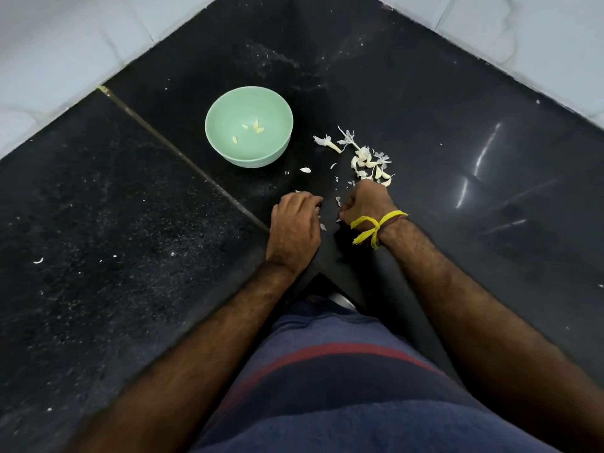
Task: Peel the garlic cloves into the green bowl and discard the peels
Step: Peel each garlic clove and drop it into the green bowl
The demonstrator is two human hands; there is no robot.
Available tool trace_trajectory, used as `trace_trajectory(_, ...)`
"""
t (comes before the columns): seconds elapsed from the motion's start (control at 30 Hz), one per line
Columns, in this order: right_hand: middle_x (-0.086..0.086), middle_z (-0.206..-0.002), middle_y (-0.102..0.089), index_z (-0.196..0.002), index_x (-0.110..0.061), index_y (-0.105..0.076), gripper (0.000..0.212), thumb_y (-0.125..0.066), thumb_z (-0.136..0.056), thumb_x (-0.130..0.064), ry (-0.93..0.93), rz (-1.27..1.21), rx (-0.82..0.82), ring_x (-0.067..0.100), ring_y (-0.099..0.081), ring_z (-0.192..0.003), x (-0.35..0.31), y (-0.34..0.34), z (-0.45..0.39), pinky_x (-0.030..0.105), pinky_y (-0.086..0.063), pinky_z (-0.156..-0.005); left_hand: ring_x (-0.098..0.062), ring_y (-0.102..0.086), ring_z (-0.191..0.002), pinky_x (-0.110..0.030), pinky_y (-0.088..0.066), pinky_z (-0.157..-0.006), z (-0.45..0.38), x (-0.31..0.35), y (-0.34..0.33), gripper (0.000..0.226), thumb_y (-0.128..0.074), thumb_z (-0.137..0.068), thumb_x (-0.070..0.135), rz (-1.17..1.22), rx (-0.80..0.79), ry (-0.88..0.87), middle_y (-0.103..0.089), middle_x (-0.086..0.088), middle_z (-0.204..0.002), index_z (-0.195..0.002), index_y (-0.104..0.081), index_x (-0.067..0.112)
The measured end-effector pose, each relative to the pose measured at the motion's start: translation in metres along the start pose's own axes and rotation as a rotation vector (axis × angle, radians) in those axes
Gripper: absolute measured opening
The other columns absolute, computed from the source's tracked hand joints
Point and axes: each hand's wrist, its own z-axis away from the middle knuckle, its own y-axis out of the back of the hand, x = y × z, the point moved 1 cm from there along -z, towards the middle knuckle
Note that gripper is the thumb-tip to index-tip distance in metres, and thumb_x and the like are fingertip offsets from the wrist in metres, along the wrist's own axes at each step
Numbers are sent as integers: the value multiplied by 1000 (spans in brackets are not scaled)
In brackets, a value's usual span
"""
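Observation:
A pale green bowl (pixel 225 143) stands on the black counter and holds a few peeled garlic cloves (pixel 258 126). To its right lies a heap of unpeeled cloves and papery skin (pixel 367 163), with a bare stalk (pixel 328 143) beside it. My left hand (pixel 295 223) rests knuckles-up on the counter near the front corner, fingers curled; whatever is under them is hidden. My right hand (pixel 367 202), wearing a yellow wrist thread, is closed in a fist just below the heap, with small bits of peel (pixel 338 201) by its fingertips. What it grips cannot be seen.
The black stone counter (pixel 130 256) forms an inner corner, backed by white tiled walls (pixel 65 44). Loose peel flakes (pixel 305 170) lie between the bowl and my hands. A seam runs diagonally across the left slab. My blue striped shirt fills the bottom of the view.

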Motion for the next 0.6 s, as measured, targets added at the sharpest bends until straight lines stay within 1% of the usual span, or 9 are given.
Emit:
trace_trajectory(0.1, 15, -102, -69, -99, -5, -71, 25, -71, -78, -18, -28, 16, -2, 31, -66, -96, -3, -1, -1, 32, -56, -80, -28, -57, -110, -42, -46, -89, 0, 1, 1, 23, -55, -95, 13, -7, -1, 9, -66, -7, -114, -114, -69, 10)
trace_trajectory(0.2, 16, -105, -68, -101, -5, -70, 25, -69, -78, -15, -65, 26, 6, 32, -65, -98, -6, -1, 0, 33, -56, -83, -28, -56, -109, -41, -45, -86, 0, 3, 1, 22, -58, -94, 10, -13, 0, 12, -66, -7, -113, -113, -69, 10)
trace_trajectory(0.27, 16, -105, -67, -102, -5, -69, 24, -67, -80, -13, -79, 30, 15, 33, -64, -98, -8, -1, 2, 31, -55, -81, -29, -57, -109, -41, -46, -86, -1, 4, 2, 21, -59, -94, 9, -19, -3, 13, -66, -7, -113, -113, -69, 10)
trace_trajectory(0.37, 17, -103, -65, -99, -1, -65, 20, -66, -82, -12, -90, 48, 57, 35, -63, -94, -11, -2, 8, 30, -49, -73, -29, -57, -109, -42, -47, -86, -2, 4, 3, 23, -58, -94, 10, -26, -13, 14, -66, -7, -113, -113, -69, 9)
trace_trajectory(0.43, 18, -103, -63, -98, -1, -62, 19, -65, -83, -13, -80, 68, 81, 37, -63, -96, -13, -3, 12, 32, -50, -74, -30, -58, -109, -43, -48, -86, -2, 5, 3, 24, -56, -93, 10, -20, -19, 14, -66, -8, -114, -114, -69, 9)
trace_trajectory(0.6, 19, -110, -62, -105, -2, -59, 30, -70, -81, -17, -87, 101, 107, 39, -61, -104, -19, -3, 16, 36, -51, -80, -30, -58, -108, -42, -48, -85, -2, 5, 5, 31, -48, -91, 14, -16, -29, 19, -66, -9, -114, -113, -69, 8)
